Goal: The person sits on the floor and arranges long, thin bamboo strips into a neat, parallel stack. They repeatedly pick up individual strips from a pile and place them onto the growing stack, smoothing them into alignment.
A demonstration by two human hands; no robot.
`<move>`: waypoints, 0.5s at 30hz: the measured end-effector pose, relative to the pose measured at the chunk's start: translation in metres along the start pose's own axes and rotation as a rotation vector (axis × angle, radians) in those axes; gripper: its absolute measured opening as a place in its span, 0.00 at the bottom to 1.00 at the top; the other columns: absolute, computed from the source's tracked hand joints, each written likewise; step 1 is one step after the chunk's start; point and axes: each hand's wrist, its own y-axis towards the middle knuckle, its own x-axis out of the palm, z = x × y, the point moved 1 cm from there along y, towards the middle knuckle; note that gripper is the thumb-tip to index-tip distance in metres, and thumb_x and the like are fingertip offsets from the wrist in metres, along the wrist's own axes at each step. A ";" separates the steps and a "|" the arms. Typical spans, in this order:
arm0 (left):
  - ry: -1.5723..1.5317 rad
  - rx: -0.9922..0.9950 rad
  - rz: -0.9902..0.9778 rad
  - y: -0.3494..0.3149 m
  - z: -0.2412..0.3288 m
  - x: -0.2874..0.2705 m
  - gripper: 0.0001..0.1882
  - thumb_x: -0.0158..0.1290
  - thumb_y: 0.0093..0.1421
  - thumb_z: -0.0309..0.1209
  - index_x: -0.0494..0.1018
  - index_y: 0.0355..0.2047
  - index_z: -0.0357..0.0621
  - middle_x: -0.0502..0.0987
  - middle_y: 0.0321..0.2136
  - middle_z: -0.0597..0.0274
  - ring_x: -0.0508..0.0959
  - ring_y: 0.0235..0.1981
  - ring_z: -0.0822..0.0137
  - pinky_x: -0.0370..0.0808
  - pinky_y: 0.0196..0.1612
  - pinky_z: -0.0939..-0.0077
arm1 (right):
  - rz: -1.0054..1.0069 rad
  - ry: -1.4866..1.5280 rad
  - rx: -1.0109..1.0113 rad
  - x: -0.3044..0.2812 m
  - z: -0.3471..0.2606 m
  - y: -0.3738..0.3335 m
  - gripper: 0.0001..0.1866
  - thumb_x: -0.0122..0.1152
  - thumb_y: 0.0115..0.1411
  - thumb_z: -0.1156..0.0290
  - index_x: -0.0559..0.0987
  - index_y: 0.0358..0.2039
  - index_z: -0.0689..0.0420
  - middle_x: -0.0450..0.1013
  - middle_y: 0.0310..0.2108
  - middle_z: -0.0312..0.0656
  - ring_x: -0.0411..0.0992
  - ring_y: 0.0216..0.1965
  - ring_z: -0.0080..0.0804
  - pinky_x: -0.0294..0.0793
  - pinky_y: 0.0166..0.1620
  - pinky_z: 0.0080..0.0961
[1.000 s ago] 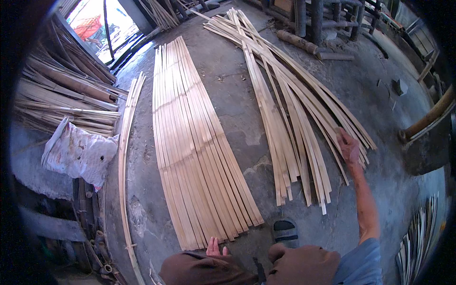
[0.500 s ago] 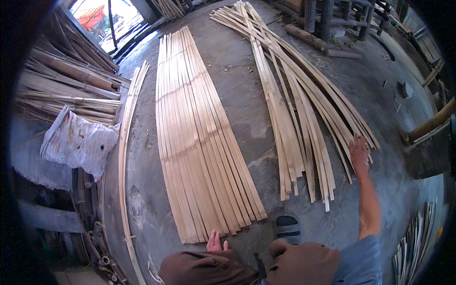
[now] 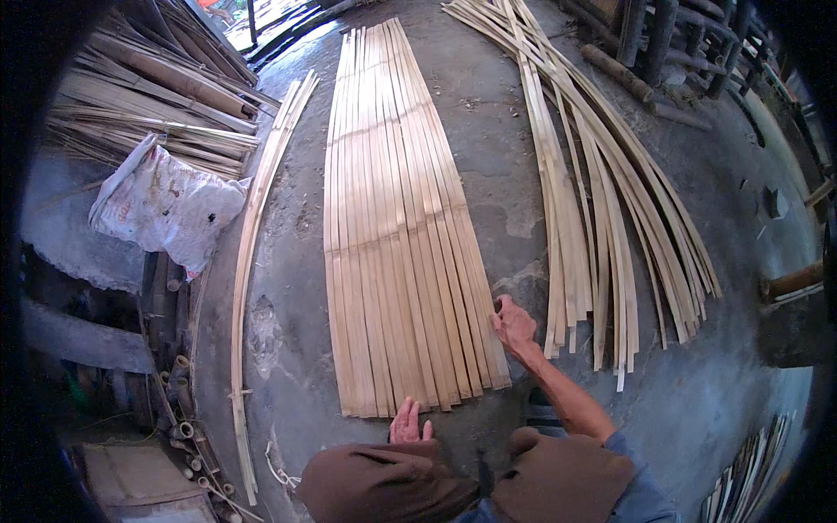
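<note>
Long pale bamboo strips [image 3: 397,261] lie side by side on the floor in front of me, in a close row that narrows toward the far end. At the row's near end, my left hand [image 3: 408,424] rests with its fingers apart, the fingertips by the strip ends. My right hand [image 3: 514,324] is closed and bears against the row's right edge near its lower end. Whether its curled fingers hold an edge strip is hidden. To the right, a loose fan of more bamboo strips [image 3: 602,200] lies crossed at its far end.
A narrow bundle of strips [image 3: 248,253] lies along the left. Beyond it are a white sack [image 3: 166,205], stacked split bamboo [image 3: 166,96] and bamboo poles [image 3: 185,383]. Dark posts [image 3: 654,35] stand at the far right. Thin slats [image 3: 750,471] lie at the lower right.
My right hand has moved left from the loose fan to the right edge of the row, and its fingers have curled. The left hand stays at the near end. The view has shifted.
</note>
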 end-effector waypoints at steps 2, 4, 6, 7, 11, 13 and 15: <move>-0.013 -0.011 0.005 0.002 0.005 -0.003 0.30 0.56 0.58 0.35 0.66 0.60 0.41 0.62 0.65 0.51 0.63 0.65 0.52 0.60 0.65 0.56 | -0.021 0.065 0.012 -0.003 -0.003 -0.003 0.18 0.57 0.59 0.59 0.73 0.47 0.54 0.79 0.33 0.48 0.77 0.41 0.51 0.74 0.41 0.50; -0.023 -0.031 0.015 0.002 0.010 -0.008 0.28 0.56 0.58 0.34 0.69 0.59 0.43 0.65 0.63 0.50 0.66 0.63 0.49 0.62 0.64 0.55 | 0.005 0.100 -0.007 -0.003 -0.003 -0.006 0.18 0.58 0.59 0.59 0.74 0.46 0.55 0.79 0.34 0.49 0.77 0.40 0.51 0.74 0.42 0.50; -0.008 -0.022 -0.011 0.003 0.006 -0.005 0.29 0.56 0.57 0.35 0.68 0.59 0.43 0.64 0.64 0.50 0.65 0.63 0.49 0.62 0.64 0.54 | 0.065 0.076 -0.050 0.000 -0.003 -0.009 0.18 0.58 0.59 0.59 0.74 0.45 0.57 0.78 0.34 0.50 0.77 0.41 0.51 0.74 0.42 0.49; 0.001 -0.011 -0.005 0.003 0.003 -0.004 0.29 0.56 0.57 0.35 0.68 0.59 0.43 0.63 0.64 0.50 0.65 0.63 0.49 0.62 0.64 0.54 | 0.103 0.036 -0.088 0.002 -0.005 -0.011 0.18 0.57 0.59 0.60 0.74 0.45 0.57 0.79 0.34 0.50 0.77 0.41 0.51 0.74 0.43 0.48; 0.014 0.002 -0.022 0.004 0.001 -0.002 0.29 0.55 0.58 0.36 0.67 0.60 0.43 0.62 0.65 0.50 0.65 0.64 0.51 0.61 0.64 0.55 | 0.159 0.169 -0.050 0.013 -0.001 -0.011 0.16 0.56 0.60 0.60 0.75 0.42 0.58 0.78 0.31 0.50 0.76 0.36 0.51 0.74 0.42 0.47; 0.015 0.005 -0.023 0.005 0.004 -0.002 0.29 0.55 0.58 0.36 0.67 0.60 0.43 0.63 0.65 0.50 0.65 0.64 0.51 0.61 0.64 0.55 | 0.170 0.296 -0.014 0.010 0.004 -0.008 0.15 0.55 0.62 0.60 0.76 0.40 0.59 0.77 0.29 0.48 0.76 0.32 0.48 0.74 0.39 0.43; 0.015 0.005 -0.031 0.006 0.004 -0.002 0.29 0.55 0.58 0.36 0.67 0.60 0.42 0.63 0.64 0.50 0.65 0.64 0.51 0.61 0.64 0.55 | 0.179 0.432 0.008 -0.004 0.009 -0.004 0.14 0.55 0.64 0.61 0.77 0.38 0.60 0.76 0.26 0.44 0.76 0.29 0.40 0.74 0.35 0.37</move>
